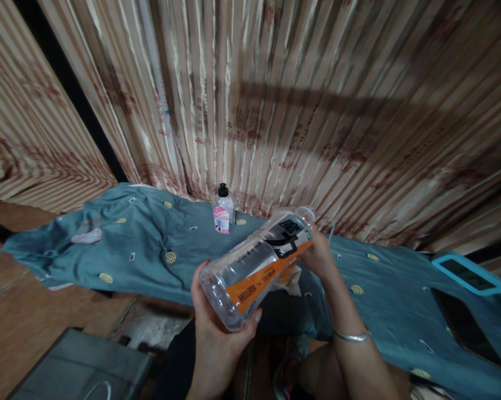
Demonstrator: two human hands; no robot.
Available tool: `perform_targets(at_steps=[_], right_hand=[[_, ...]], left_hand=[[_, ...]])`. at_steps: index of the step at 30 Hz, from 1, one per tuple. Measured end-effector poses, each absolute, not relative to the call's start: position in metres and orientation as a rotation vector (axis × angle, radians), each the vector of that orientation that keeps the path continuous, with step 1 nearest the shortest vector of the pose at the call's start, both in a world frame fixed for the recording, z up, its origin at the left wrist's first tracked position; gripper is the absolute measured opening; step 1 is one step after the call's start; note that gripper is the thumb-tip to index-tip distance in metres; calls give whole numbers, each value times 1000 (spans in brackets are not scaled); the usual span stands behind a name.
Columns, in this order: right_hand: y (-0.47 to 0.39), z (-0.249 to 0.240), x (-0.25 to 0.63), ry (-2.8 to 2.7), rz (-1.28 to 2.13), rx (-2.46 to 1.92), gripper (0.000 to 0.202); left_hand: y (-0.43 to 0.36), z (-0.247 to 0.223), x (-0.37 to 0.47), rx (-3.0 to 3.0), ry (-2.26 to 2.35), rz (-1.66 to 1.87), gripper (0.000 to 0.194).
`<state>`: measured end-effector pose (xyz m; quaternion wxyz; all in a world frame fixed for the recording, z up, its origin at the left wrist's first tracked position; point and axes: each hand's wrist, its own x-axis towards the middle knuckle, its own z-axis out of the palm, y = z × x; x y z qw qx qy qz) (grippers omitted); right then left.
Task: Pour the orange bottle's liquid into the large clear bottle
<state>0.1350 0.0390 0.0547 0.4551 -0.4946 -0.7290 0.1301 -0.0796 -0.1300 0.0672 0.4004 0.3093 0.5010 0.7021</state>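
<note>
A large clear plastic bottle [254, 261] with an orange, black and grey label is held tilted in front of me, its neck up to the right. My left hand [219, 333] grips its base from below, thumb and fingers on either side. Near the neck, my right hand [319, 253] is closed around the far end; its fingers are partly hidden behind the bottle. Under the bottle, a crumpled pale cloth or tissue [291, 282] shows in part. Behind it stands a small clear bottle [223, 214] with a black cap and pink label.
A teal patterned cloth [150, 266] covers the long surface before a corrugated, printed wall [250, 111]. To the right lie a blue-framed tablet-like object [469, 273] and a dark phone-like slab [467, 325]. A grey box-like object [84, 366] stands at lower left.
</note>
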Motion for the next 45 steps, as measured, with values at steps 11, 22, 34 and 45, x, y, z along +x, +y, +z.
perform_targets(at_steps=[11, 22, 34, 45], right_hand=[[34, 64, 129, -1803, 353, -1239, 40], [35, 61, 131, -1818, 374, -1210, 41], [34, 62, 131, -1827, 390, -1239, 46], [37, 58, 131, -1821, 363, -1200, 50]], left_hand=[[-129, 71, -85, 754, 1243, 1759, 106], [-128, 70, -83, 769, 1255, 1784, 105], [-129, 68, -81, 771, 1280, 1785, 105], [-126, 56, -82, 839, 1336, 1828, 105]])
